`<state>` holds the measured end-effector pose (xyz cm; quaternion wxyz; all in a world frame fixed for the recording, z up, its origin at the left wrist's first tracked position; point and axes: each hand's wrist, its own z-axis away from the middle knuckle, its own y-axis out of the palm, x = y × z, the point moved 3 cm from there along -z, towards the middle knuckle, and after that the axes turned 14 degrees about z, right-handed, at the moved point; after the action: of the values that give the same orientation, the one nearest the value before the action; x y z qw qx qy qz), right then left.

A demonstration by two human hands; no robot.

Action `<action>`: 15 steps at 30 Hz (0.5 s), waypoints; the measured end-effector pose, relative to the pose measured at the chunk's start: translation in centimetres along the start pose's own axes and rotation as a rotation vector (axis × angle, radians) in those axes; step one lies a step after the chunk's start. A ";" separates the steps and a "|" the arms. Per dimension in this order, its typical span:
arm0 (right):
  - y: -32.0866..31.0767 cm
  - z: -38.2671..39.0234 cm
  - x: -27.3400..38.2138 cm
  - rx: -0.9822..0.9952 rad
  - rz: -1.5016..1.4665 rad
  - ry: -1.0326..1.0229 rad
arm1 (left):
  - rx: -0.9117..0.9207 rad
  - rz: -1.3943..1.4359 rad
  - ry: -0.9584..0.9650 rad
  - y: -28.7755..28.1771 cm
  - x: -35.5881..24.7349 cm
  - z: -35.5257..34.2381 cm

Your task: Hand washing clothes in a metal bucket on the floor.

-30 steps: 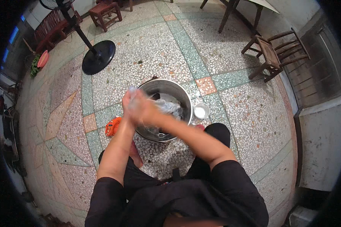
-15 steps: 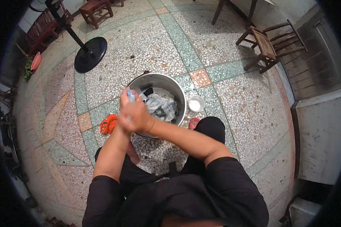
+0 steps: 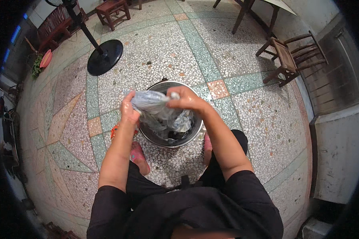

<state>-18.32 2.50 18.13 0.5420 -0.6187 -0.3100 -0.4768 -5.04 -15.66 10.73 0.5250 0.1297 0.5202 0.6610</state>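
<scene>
A wet, pale grey-blue cloth [image 3: 150, 100] is stretched between my two hands over a round metal pot [image 3: 153, 137]. My left hand [image 3: 128, 110] grips its left end, thumb and fingers closed round the fabric. At the other end my right hand [image 3: 186, 98] is closed on a bunched part, slightly smeared by motion. Part of the fabric hangs down into the pot. Light and dark wet laundry [image 3: 183, 122] lies inside; where the hanging cloth ends and this laundry begins, I cannot tell.
Beside the pot's left side lies an orange cloth [image 3: 114, 130], partly hidden by my left forearm. My feet in pink slippers [image 3: 139, 157] flank the pot. Farther off stand a black fan base [image 3: 105, 58], a wooden chair [image 3: 284, 56] and a red-brown stool [image 3: 112, 12].
My hands were clasped together around a twisted cloth at the pot's left side. They have moved apart, and the cloth is spread between them. The small white-filled bowl is now mostly behind my right forearm.
</scene>
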 end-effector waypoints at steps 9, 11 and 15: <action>11.5 -0.5 6.8 -0.454 0.528 -0.526 | 0.996 0.255 -0.657 -1.5 3.0 -0.9; 9.2 -1.8 2.0 -0.642 0.480 -0.230 | 0.499 0.150 -0.370 -1.5 7.6 0.8; 6.4 -3.0 -1.2 -0.795 0.455 -0.011 | -0.267 -0.040 -0.124 2.1 8.6 4.0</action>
<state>-13.76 -1.66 14.51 0.3520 -0.8335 0.0378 -0.4243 -6.95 -6.17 10.96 0.5818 0.0891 0.3967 0.7044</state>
